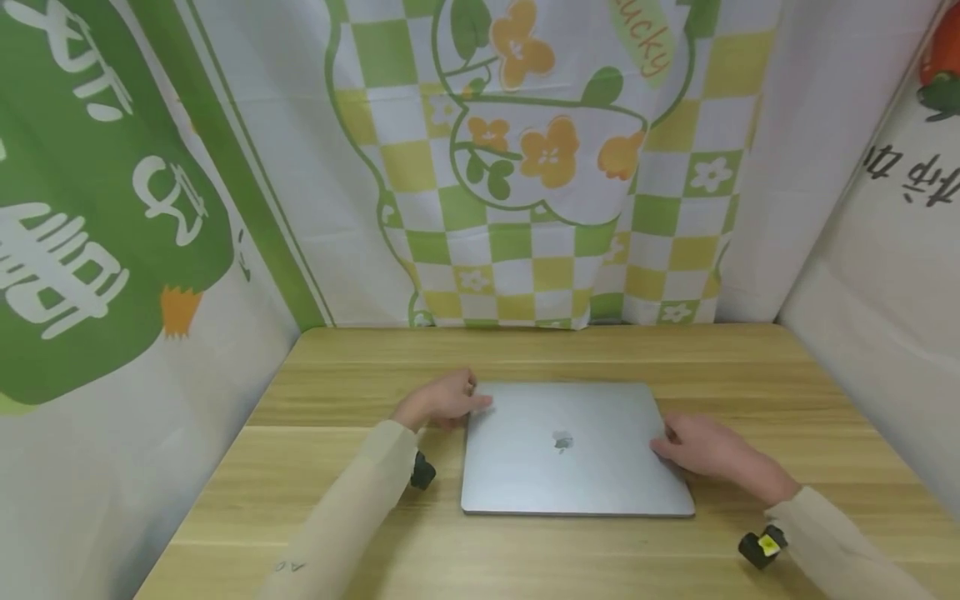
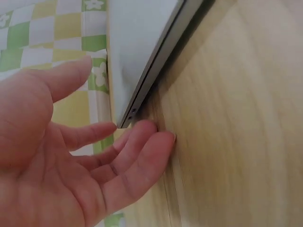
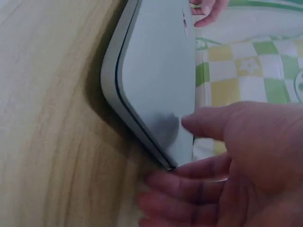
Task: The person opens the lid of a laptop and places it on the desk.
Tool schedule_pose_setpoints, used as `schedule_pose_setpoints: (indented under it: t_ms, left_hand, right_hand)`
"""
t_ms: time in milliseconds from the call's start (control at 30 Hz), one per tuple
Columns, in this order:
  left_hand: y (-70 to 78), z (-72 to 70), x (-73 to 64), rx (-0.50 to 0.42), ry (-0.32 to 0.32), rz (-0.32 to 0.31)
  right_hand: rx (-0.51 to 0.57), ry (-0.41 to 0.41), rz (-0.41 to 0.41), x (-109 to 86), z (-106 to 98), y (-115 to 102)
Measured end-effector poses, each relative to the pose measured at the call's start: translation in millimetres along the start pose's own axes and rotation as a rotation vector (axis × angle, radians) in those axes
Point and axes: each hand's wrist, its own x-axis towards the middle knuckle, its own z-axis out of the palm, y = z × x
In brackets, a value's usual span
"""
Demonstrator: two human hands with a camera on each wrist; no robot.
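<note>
The flat, silver metal laptop (image 1: 592,471) lies at your twelve o'clock on the pale wood-grained table (image 1: 585,560), its lid still closed. Your left hand (image 1: 446,397), at its ten o'clock, and right hand (image 1: 701,444), at three, look loosely spread, gripping nothing; what remains is unclear.

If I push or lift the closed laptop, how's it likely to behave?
Likely stiff: the laptop is a flat, straight-edged slab. Probably a bit slippery, given its smooth, metallic-looking finish. Unlikely to roll or tip if pushed, being broad and thin.
</note>
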Motion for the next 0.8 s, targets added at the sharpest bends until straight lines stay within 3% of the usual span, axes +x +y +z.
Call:
schedule_pose_setpoints:
  t_ms: [133,300,500,700,800]
  left_hand:
    - [1.1,1.3,-6.0,0.042,-0.037,0.038]
    - [4.3,2.6,-16.1,0.102,-0.059,0.106]
    - [7.8,6.2,-32.1,0.206,0.019,0.179]
    - [9.2,15.0,-46.8,0.273,0.057,0.152]
    - [9.8,18.5,-51.0,0.292,0.085,0.150]
  right_hand:
    - [-0.117,0.063,-0.006,-1.7,-1,-6]
    - [-0.184,0.111,-0.040,-2.9,-2,-16]
    - [-0.189,0.149,-0.113,-6.2,-1,-32]
    - [-0.222,0.185,-0.168,-9.0,3,-43]
    - [-0.272,0.235,-0.266,-9.7,6,-47]
